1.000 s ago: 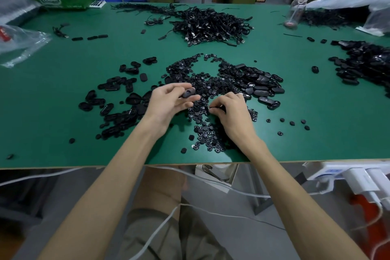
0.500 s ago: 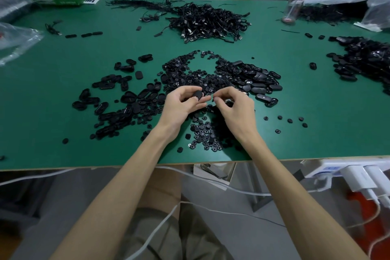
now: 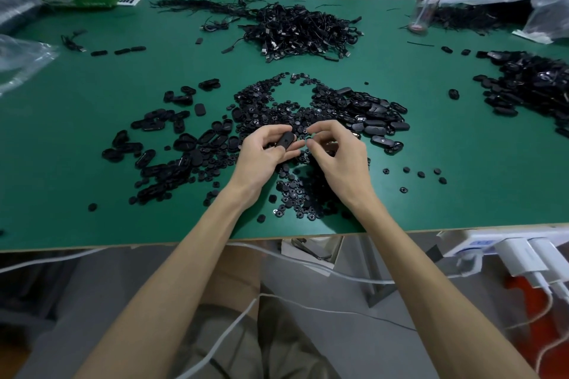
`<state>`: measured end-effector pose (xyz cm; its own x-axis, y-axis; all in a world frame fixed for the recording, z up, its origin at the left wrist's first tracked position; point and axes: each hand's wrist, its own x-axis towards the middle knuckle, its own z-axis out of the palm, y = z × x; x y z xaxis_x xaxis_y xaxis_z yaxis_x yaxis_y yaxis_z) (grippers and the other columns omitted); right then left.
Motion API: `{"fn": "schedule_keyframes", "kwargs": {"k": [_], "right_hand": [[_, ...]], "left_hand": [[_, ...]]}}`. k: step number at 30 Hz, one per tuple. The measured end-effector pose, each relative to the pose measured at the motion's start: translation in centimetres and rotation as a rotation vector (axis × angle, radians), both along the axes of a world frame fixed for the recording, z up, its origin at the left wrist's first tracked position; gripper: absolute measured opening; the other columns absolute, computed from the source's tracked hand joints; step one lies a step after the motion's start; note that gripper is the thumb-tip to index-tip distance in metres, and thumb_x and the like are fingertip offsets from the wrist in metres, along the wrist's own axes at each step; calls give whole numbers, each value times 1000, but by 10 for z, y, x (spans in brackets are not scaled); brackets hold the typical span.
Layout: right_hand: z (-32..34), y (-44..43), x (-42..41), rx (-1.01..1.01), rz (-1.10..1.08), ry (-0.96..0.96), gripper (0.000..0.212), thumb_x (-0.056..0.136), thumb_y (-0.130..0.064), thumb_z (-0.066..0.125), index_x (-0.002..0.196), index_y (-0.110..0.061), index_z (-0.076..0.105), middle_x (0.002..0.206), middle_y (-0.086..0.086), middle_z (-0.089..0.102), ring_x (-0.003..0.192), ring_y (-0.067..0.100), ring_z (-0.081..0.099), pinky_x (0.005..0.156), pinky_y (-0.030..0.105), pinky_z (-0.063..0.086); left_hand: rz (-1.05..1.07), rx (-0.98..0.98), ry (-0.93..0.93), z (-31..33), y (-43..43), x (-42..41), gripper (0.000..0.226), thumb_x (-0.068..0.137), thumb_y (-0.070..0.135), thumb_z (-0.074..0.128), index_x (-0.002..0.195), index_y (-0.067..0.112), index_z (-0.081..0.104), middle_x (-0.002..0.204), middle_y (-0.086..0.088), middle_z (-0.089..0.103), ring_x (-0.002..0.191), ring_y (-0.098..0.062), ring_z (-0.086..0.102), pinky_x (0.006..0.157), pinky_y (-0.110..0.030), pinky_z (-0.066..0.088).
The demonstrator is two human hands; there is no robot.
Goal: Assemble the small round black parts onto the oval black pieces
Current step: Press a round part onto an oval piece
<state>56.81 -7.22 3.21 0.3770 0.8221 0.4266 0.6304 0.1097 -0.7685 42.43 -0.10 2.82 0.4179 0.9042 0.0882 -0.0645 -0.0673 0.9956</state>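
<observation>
— Black oval piece (image 3: pixel 284 141): any change?
— Turned lengthwise since before; left hand (image 3: pixel 264 157) grips it above the round-part pile (image 3: pixel 295 194), long axis near-left to far-right.
— Right hand (image 3: pixel 338 154)?
— Curled just beside it; contents unclear.

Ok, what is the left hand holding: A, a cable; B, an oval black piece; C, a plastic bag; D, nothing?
B: the left hand grips an oval black piece, lifted above the scattered parts on the green table.
</observation>
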Motion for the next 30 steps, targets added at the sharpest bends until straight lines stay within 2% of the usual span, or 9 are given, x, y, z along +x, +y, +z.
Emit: {"fn": "schedule_keyframes", "kwargs": {"k": [8, 15, 21, 30], "right_hand": [[6, -4, -1, 5, 41, 9, 11, 93, -11, 71, 98, -20, 76, 90, -13, 74, 89, 5, 67, 85, 33, 53], [5, -3, 0, -41, 25, 30, 10, 96, -19, 73, 105, -17, 77, 94, -3, 75, 95, 15, 68, 90, 43, 53], [7, -4, -1, -35, 40, -33, 19, 97, -13, 68, 112, -19, 79, 106, -1, 75, 103, 14, 66, 95, 39, 51], [9, -5, -1, -57, 75, -19, 24, 95, -10, 70, 116, -18, 78, 106, 1, 74, 102, 15, 67, 96, 38, 52]], "left_hand": [[2, 30, 10, -2, 0, 0, 32, 99, -15, 49, 126, -2, 61, 124, -20, 65, 102, -22, 76, 88, -29, 60], [16, 54, 11, -2, 1, 0, 31, 98, -12, 53, 122, 1, 67, 120, -21, 64, 101, -26, 76, 88, -30, 61], [13, 42, -19, 0, -1, -1, 26, 98, -12, 56, 119, 0, 66, 118, -23, 64, 98, -25, 77, 88, -33, 62], [19, 28, -31, 0, -1, 0, 21, 97, -8, 61, 113, 4, 69, 118, -22, 64, 94, -21, 77, 84, -28, 61]]}}
